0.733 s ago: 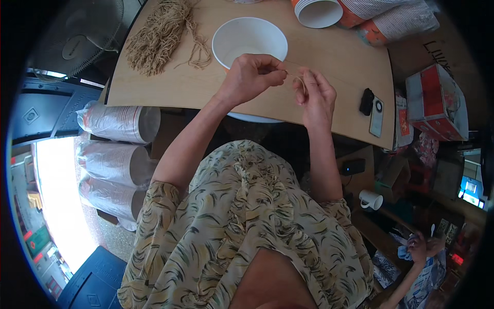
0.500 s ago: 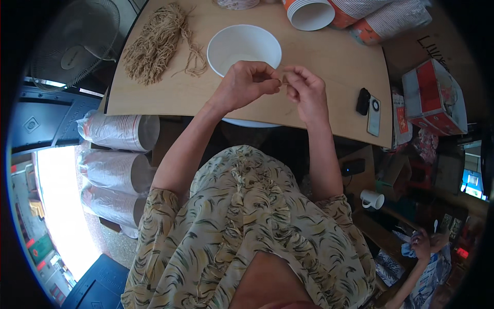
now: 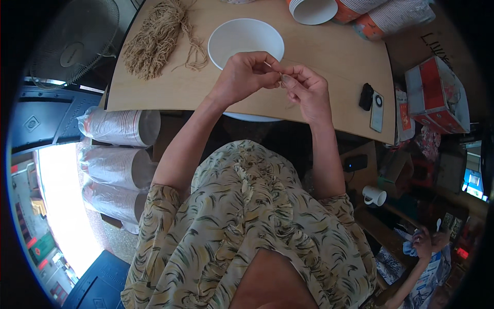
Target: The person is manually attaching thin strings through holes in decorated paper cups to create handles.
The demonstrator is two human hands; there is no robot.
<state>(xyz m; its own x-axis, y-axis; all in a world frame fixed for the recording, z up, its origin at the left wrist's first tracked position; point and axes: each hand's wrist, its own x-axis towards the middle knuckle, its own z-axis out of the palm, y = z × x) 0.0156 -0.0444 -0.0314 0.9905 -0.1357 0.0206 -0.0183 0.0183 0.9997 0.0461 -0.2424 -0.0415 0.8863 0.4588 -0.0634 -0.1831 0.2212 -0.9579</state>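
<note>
Close together over the near part of the table, my left hand [image 3: 241, 78] and my right hand [image 3: 311, 95] are both pinched shut, fingertips touching. A thin pale strand shows between the fingers; its kind is too small to make out. Just beyond my left hand stands a white bowl [image 3: 246, 37], its near rim partly hidden by that hand. To the left of the bowl lies a tangled heap of tan, string-like strands [image 3: 157, 44], with a few loose ones trailing toward the bowl.
A wooden table [image 3: 329, 62] carries stacked paper tubs [image 3: 313, 11] at the far right and a phone [image 3: 377, 110] beside a black case [image 3: 366, 97]. Wrapped tub stacks [image 3: 121, 127] stand left, below a fan [image 3: 72, 54]. Another person's hand [image 3: 423, 242] is at lower right.
My hands have come closer, so the fingertips now meet. The table and bowl sit slightly higher in the picture. The heap of strands looks the same.
</note>
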